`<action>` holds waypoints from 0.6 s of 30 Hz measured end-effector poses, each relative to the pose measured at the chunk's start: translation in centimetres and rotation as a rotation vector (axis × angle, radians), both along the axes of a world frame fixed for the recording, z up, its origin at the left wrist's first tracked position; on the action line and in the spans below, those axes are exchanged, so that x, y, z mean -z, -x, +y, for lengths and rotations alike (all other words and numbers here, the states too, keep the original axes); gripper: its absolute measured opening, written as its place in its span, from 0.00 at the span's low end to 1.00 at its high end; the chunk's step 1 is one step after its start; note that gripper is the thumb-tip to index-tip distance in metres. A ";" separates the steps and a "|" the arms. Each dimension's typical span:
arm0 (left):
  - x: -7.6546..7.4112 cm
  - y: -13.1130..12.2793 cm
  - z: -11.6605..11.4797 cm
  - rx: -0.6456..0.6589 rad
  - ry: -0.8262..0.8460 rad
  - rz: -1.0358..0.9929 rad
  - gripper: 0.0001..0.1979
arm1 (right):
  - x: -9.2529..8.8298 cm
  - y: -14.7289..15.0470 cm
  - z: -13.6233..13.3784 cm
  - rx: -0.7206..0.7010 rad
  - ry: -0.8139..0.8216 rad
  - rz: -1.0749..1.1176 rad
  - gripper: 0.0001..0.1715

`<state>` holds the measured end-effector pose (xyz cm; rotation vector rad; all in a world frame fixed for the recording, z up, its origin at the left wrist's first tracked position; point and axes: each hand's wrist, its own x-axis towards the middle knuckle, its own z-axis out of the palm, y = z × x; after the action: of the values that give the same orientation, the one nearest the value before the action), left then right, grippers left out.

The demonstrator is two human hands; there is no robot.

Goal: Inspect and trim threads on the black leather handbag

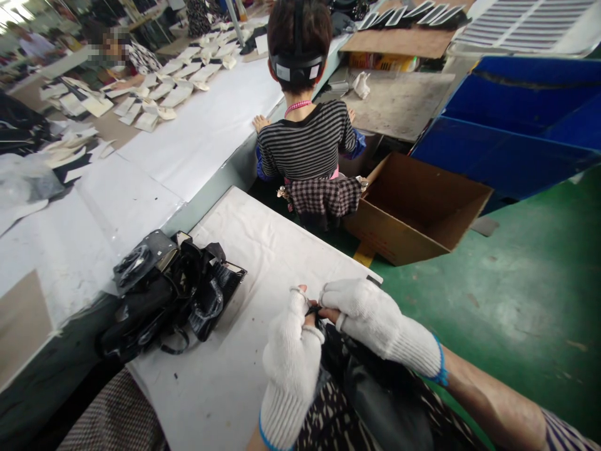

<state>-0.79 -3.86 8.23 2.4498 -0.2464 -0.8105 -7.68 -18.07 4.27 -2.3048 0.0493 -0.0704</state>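
My left hand (292,354) and my right hand (369,313) wear white knit gloves with bare fingertips and blue cuffs. Their fingers meet, pinched on the upper edge of a black leather-like piece (382,385), which hangs down over my lap. What kind of article it is I cannot tell, and the gloves partly hide the gripped edge. To the left, a pile of black handbags (171,291), some with clear plastic on them, lies on the white-covered table (244,250).
A co-worker in a striped top (303,141) sits ahead with back to me. Right of them is an open cardboard box (404,235), then blue bins (507,138). A long white workbench (154,169) carries many pale cut pieces (178,94). Green floor (507,300) shows at right.
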 end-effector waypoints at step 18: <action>3.3 -2.9 1.3 0.091 0.575 0.403 0.21 | 2.0 -0.4 0.1 -0.030 0.150 0.246 0.18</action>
<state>2.09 -2.61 4.98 1.7142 -0.3782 -1.0771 -7.28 -17.95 2.28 -2.4516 0.1392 0.2328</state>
